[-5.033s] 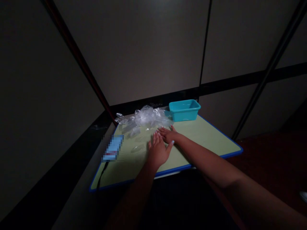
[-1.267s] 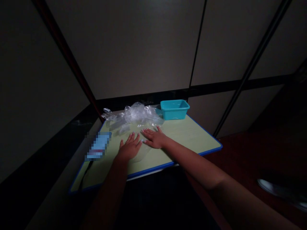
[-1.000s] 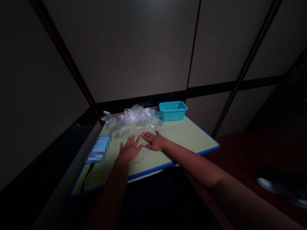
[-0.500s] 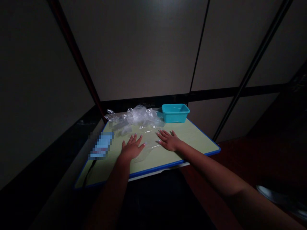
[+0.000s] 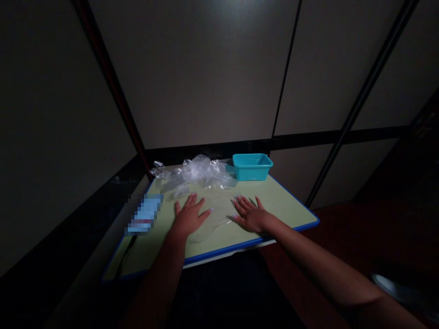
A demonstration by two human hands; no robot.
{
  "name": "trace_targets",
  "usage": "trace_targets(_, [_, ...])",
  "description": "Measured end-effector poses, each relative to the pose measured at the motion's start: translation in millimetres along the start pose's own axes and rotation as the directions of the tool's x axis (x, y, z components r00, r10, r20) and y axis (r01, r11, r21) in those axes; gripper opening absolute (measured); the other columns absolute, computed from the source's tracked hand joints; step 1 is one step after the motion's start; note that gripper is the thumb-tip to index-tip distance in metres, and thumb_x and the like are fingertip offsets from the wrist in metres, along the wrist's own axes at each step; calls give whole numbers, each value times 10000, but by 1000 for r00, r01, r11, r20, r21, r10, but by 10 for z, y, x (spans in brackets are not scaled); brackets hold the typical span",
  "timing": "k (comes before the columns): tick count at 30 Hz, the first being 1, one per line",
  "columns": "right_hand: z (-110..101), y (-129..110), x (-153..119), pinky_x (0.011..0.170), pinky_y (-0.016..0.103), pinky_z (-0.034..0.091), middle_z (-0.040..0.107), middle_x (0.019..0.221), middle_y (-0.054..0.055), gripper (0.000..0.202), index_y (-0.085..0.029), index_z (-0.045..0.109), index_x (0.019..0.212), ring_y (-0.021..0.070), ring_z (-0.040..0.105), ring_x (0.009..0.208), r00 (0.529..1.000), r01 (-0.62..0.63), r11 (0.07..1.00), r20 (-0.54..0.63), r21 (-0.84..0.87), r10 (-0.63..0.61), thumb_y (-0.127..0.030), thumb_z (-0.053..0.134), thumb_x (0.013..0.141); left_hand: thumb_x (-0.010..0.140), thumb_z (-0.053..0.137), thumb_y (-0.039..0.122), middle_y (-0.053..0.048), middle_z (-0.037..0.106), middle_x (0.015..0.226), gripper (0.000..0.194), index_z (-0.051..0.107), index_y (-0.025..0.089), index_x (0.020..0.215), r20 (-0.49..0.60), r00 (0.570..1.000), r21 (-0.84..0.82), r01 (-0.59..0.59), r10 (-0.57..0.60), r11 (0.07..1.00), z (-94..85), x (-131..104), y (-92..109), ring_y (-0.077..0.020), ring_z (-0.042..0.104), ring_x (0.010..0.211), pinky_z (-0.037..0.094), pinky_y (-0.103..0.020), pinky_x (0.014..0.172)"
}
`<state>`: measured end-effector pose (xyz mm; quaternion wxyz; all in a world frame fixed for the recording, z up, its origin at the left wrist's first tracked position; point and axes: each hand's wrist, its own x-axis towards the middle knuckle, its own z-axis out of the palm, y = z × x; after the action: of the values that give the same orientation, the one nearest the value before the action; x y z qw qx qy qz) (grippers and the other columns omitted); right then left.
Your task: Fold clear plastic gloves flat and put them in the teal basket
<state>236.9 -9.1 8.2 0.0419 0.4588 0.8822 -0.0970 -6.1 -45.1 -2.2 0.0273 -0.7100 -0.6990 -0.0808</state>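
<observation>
A thin clear plastic bag [image 5: 217, 208] lies flat on the pale yellow table with a blue edge [image 5: 291, 208]. At the bag's left side my left hand [image 5: 190, 217] rests palm down, fingers spread. My right hand [image 5: 250, 214] is also palm down and spread, by the bag's right side. Neither hand is wrapped round anything. Beyond them lies a crumpled heap of clear plastic bags [image 5: 202, 171], and right of the heap stands a turquoise basket [image 5: 252, 167].
At the table's left edge lies a pixelated light-blue item [image 5: 146, 214], with a dark strap [image 5: 126, 255] running toward the front. Dark-framed panels [image 5: 212, 82] rise behind the table. A pale object [image 5: 391, 285] is on the floor at lower right.
My right hand has moved right and nearer the table's front edge, away from my left hand. The left hand stays spread in about the same place. The whole view has shifted slightly.
</observation>
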Motion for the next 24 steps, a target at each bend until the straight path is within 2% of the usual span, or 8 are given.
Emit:
trace_targets(4, [-71, -137, -51, 1038, 585, -113, -13, 1517, 82, 725, -186, 56, 1472, 265, -14, 1395, 998, 60, 997, -34, 46, -58, -610, 82, 885, 800, 342, 695, -56, 120, 1523, 751, 248, 298, 1431, 86, 988, -51, -123, 127, 991, 37, 1, 41, -246, 85, 1402, 17, -598, 1058])
trace_targets(9, [-120, -366, 139, 1054, 586, -55, 27, 1524, 63, 675, -217, 37, 1470, 237, 49, 1398, 960, 267, 955, 44, 131, -275, -572, 150, 907, 763, 369, 722, -71, 103, 1523, 829, 207, 280, 1445, 177, 975, -52, -125, 132, 991, 105, 16, 34, -253, 91, 1401, 26, -589, 1064])
trace_targets(12, [-114, -399, 261, 1028, 621, -73, 29, 1527, 53, 648, -252, 59, 1468, 257, 13, 1398, 959, 266, 955, 64, 129, -276, -567, 162, 910, 751, 350, 745, -65, 89, 1525, 846, 210, 280, 1444, 186, 974, -46, -122, 128, 992, 105, 18, 32, -257, 87, 1401, 45, -588, 1065])
trace_targets(15, [-103, -289, 338, 1012, 643, -73, 28, 1530, 24, 616, -304, 105, 1461, 277, -18, 1395, 973, 215, 969, 63, 126, -224, -576, 134, 909, 728, 330, 781, -63, 84, 1525, 880, 192, 293, 1446, 194, 973, -49, -118, 125, 992, 95, 19, 43, -259, 80, 1402, 36, -596, 1061])
trace_targets(19, [-87, 10, 402, 1008, 656, -53, 45, 1532, -7, 608, -356, 120, 1451, 292, -15, 1392, 992, 121, 987, 23, 110, -124, -605, 116, 897, 708, 329, 801, -61, 80, 1525, 900, 181, 308, 1447, 201, 974, -48, -95, 103, 994, 98, 23, 54, -284, 75, 1400, 45, -616, 1050])
trace_targets(24, [-85, 311, 415, 1025, 646, -1, 55, 1530, 0, 601, -332, 104, 1457, 257, 12, 1398, 999, 29, 995, 30, 93, -32, -573, 101, 907, 698, 335, 806, -83, 76, 1524, 944, 152, 278, 1458, 184, 981, -27, -63, 67, 998, 99, 10, 73, -317, 70, 1395, 73, -610, 1051])
